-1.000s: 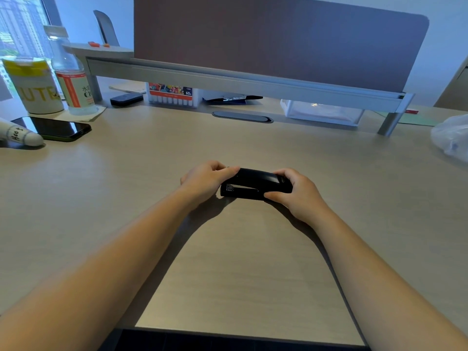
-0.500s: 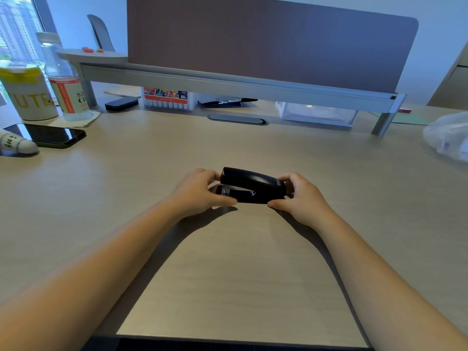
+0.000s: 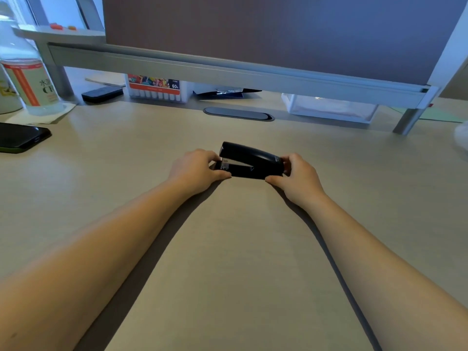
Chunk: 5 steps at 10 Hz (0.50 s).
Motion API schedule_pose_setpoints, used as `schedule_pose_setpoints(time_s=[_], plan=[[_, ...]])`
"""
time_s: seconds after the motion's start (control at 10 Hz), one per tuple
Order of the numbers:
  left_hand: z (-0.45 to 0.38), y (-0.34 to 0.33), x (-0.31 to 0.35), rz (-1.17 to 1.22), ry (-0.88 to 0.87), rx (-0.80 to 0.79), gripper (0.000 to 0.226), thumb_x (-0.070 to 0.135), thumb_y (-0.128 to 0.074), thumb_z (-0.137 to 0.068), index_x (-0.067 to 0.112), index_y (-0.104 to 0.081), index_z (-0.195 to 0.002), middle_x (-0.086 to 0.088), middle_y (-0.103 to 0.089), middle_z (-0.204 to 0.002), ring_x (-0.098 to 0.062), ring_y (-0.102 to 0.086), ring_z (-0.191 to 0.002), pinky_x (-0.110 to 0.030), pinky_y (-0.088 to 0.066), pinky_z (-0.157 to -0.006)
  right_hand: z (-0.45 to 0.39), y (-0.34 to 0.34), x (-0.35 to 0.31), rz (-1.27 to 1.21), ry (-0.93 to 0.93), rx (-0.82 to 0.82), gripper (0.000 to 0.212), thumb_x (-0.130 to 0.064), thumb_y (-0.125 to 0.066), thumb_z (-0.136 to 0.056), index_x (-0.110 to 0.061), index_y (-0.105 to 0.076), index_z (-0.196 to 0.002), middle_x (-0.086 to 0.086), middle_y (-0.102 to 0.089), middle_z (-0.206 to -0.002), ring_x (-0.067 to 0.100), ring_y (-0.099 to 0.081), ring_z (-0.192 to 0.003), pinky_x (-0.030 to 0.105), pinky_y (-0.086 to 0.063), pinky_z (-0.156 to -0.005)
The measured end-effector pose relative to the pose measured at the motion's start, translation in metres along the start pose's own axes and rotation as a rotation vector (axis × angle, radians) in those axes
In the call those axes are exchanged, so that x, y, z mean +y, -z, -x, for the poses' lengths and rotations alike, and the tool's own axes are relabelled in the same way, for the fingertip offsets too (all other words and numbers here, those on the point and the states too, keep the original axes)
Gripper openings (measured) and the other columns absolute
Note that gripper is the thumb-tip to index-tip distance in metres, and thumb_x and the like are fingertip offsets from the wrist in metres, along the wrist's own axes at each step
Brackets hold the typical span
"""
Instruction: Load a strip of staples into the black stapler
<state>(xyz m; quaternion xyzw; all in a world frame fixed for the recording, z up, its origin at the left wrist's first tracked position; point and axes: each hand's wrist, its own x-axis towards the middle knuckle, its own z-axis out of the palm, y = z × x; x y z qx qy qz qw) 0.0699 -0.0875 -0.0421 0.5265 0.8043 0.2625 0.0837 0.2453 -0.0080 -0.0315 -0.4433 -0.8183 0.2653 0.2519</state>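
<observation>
Gripping black stapler (image 3: 252,160) at both ends on desk (image 3: 228,249): left hand (image 3: 196,171) pinches its front end, right hand (image 3: 296,177) closed around its rear; top lifted slightly.

Two bare forearms enter from the near edge, one on the left, one on the right, each visible from about the elbow to the fingers. No sleeve, cuff or fabric edge shows anywhere along either arm. Left hand (image 3: 196,169): no ring, watch, band or glove visible; wrist bare. Right hand (image 3: 297,177): likewise bare, wrist bare, nothing worn on the fingers that show. Nails too small to make out. Forearms taper evenly from broad at the near edge to narrow at the wrists. One small dark spot sits on the left forearm close to the near-left corner.
</observation>
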Motion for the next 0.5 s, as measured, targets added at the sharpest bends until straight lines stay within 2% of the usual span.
schedule_pose_setpoints(time_s=[0.2,0.4,0.5], plan=[[-0.067,-0.009,0.001,0.043,0.032,-0.013,0.045,0.038,-0.056,-0.081,0.017,-0.053,-0.121,-0.013,-0.057,-0.126,-0.03,-0.052,-0.112,-0.04,-0.042,-0.092,-0.064,-0.013,0.009,0.012,-0.02,0.059,0.042,-0.021,-0.066,-0.076,-0.009,-0.047,-0.112,0.016,-0.059,-0.117,0.033,-0.053,-0.107,0.047,-0.044,-0.093],[-0.087,-0.013,0.005,-0.034,0.037,0.018,0.046,0.04,-0.051,-0.084,0.018,-0.049,-0.125,-0.014,-0.056,-0.127,-0.031,-0.05,-0.114,-0.042,-0.04,-0.094,-0.09,-0.019,0.012,0.035,-0.042,0.07,0.045,-0.019,-0.06,-0.081,-0.009,-0.04,-0.12,0.018,-0.055,-0.123,0.034,-0.049,-0.112,0.048,-0.042,-0.096],[-0.081,-0.014,0.003,-0.053,0.034,0.033,0.052,0.04,-0.052,-0.083,0.009,-0.045,-0.125,-0.018,-0.053,-0.128,-0.033,-0.049,-0.115,-0.043,-0.04,-0.096,-0.083,-0.021,0.015,0.019,-0.046,0.093,0.054,-0.018,-0.059,-0.082,-0.006,-0.031,-0.127,0.021,-0.05,-0.127,0.035,-0.046,-0.117,0.046,-0.041,-0.096]])
